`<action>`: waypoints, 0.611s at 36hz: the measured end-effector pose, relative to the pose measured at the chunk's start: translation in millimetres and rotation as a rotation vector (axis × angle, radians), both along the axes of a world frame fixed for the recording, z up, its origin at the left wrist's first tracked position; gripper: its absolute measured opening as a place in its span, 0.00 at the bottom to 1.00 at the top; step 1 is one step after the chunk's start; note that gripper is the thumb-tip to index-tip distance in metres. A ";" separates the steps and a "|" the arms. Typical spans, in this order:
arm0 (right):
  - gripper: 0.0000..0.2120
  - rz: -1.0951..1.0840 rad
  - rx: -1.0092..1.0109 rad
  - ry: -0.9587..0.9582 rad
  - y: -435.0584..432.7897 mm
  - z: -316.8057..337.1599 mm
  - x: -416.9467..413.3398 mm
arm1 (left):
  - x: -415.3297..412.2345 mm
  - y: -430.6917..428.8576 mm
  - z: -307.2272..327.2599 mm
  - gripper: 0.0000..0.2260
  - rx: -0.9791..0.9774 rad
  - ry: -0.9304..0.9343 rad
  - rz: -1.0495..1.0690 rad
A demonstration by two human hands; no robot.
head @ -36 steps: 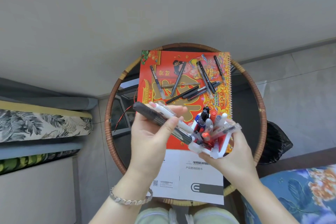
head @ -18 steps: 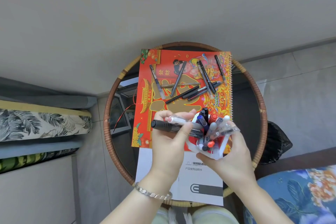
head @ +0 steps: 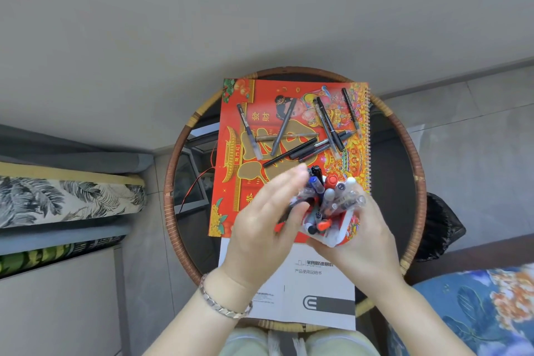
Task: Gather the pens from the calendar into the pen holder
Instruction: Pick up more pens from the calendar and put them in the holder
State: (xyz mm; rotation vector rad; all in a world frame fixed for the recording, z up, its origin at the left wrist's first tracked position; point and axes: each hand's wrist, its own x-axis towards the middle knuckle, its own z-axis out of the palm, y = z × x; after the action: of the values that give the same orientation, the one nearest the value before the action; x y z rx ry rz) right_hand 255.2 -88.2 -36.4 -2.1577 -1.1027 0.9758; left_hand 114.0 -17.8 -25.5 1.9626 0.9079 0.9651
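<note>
A patterned cushion [head: 66, 199] lies at far left, well apart from the work; next comes the round table [head: 416, 182] with its woven rim, bearing the red calendar [head: 231, 182]. On the calendar's upper half loose pens [head: 289, 153] lie scattered and crossed, roughly nine, not yet gathered. The left hand [head: 265, 222], bracelet [head: 224, 305] at the wrist, hovers flat with fingers spread and extended, its fingertips beside the packed pens in the holder; it is blurred, and it seems to grip nothing, though whether it touches the pens I cannot tell. The holder [head: 344, 228], white with red, is crammed with capped pens and tilted leftward; the right hand [head: 367, 243] wraps its fingers closed around the holder's base, lifting it above the calendar's lower edge and a white booklet [head: 303, 283]. By my reading a batch has gone in and the hand is free; the next move calls for reaching up-left to the scattered pens, pinching several together, while the right hand holds the crowded holder steady so none spill.
</note>
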 end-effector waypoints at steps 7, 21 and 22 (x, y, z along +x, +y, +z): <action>0.38 0.003 0.037 0.046 4.6 0.5 -0.5 | 1.8 -2.0 -12.3 0.22 0.061 0.416 -0.120; 0.40 0.040 -0.035 0.207 27.3 0.5 12.4 | -3.6 40.4 -2.4 0.58 -0.607 0.425 -0.390; 0.40 0.080 -0.032 0.211 31.8 1.3 12.8 | -2.7 42.5 -5.0 0.56 -0.624 0.404 -0.357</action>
State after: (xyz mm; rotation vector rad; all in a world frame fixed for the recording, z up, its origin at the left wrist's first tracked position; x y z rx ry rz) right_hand 268.0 -56.4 -35.1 -1.9943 -1.0841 1.2335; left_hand 111.2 24.7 -30.5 1.6981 0.8915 0.0513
